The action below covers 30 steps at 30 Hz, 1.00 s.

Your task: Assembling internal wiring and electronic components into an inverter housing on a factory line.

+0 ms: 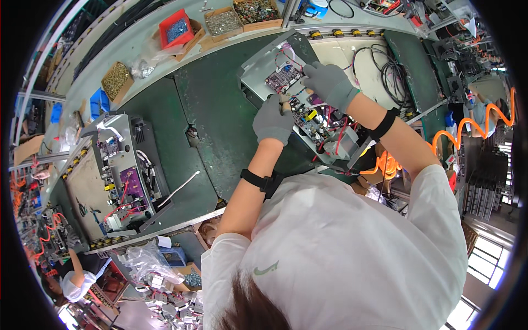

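Note:
An open grey metal chassis (256,71) lies at a slant on the green work surface before me, with circuit boards and wiring inside. My left hand (272,120), in a grey glove, is at its left side. Its fingers are closed near the gap between the upper circuit board (283,80) and the lower boards; what they hold is too small to make out. Over the chassis's right side is my right hand (331,86), also gloved, its fingers bent together beside thin wires. Its fingertips are partly hidden, as is anything in them. Black bands circle both wrists.
A second open chassis (122,151) stands at the left, near pliers (97,217). Along the back are a red bin (176,29) of screws and cardboard trays (224,23) of small parts. A black cable (386,69) and an orange coiled hose (467,122) are at right.

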Motion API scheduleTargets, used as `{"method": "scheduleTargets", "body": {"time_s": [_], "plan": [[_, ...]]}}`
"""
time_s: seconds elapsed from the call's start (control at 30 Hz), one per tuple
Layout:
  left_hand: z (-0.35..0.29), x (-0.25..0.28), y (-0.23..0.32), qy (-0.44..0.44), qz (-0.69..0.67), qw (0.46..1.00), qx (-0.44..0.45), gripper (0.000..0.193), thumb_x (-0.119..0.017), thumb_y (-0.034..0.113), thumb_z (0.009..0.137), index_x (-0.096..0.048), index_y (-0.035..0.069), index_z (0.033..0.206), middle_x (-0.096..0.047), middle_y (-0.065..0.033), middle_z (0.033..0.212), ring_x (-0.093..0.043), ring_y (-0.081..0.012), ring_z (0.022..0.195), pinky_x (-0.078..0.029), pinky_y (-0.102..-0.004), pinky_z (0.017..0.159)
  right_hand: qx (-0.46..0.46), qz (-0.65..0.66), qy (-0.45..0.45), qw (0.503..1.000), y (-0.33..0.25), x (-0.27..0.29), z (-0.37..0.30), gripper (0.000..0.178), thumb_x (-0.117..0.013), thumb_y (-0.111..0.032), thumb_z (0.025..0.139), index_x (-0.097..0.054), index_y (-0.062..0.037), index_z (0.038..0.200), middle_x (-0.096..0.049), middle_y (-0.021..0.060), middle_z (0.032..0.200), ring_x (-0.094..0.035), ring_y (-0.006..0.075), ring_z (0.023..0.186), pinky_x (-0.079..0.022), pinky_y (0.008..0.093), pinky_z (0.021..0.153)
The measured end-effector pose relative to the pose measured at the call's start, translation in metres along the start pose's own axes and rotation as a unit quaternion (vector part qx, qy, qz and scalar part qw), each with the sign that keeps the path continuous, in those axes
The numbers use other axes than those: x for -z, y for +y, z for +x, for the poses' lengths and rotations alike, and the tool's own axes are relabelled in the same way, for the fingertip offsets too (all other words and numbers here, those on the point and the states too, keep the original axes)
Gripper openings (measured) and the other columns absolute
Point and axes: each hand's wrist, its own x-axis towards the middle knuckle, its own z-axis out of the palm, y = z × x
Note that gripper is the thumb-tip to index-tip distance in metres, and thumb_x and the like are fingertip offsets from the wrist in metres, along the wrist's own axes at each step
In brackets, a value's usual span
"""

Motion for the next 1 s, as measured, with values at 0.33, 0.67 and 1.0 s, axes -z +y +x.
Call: {"method": "scheduleTargets", "body": {"time_s": [0.33, 0.67, 1.0], "plan": [[0.004, -0.002, -0.005, -0.021, -0.003, 1.0, 0.021, 0.017, -0.061, 0.022, 0.079, -0.062, 0.015, 0.095, -0.065, -0.0058, 0.085, -0.063, -0.0235, 0.074, -0.049, -0.0342, 0.067, -0.096, 0.177, 0.082, 0.976, -0.003, -0.029, 0.01, 0.021, -0.065, -0.011, 0.068, -0.067, -0.02, 0.088, -0.063, 0.0006, 0.085, -0.063, 0.0215, 0.079, -0.049, 0.0347, 0.062], [0.003, 0.005, 0.002, -0.052, -0.031, 0.997, 0.037, 0.015, -0.057, 0.02, 0.079, -0.059, 0.014, 0.092, -0.062, -0.0088, 0.089, -0.061, -0.0302, 0.079, -0.048, -0.042, 0.066, -0.14, 0.316, 0.096, 0.933, -0.004, -0.04, 0.02, 0.019, -0.067, -0.009, 0.072, -0.07, -0.0173, 0.089, -0.066, 0.0078, 0.08, -0.062, 0.0269, 0.07, -0.049, 0.0342, 0.062], [0.006, 0.011, 0.002, -0.087, -0.04, 0.995, 0.04, 0.016, -0.057, 0.019, 0.077, -0.058, 0.014, 0.093, -0.062, -0.0104, 0.09, -0.061, -0.0303, 0.082, -0.048, -0.043, 0.07, -0.152, 0.279, 0.065, 0.946, -0.004, -0.032, 0.02, 0.018, -0.063, -0.007, 0.072, -0.068, -0.0111, 0.089, -0.065, 0.0093, 0.083, -0.062, 0.0291, 0.073, -0.05, 0.0349, 0.064]]}}
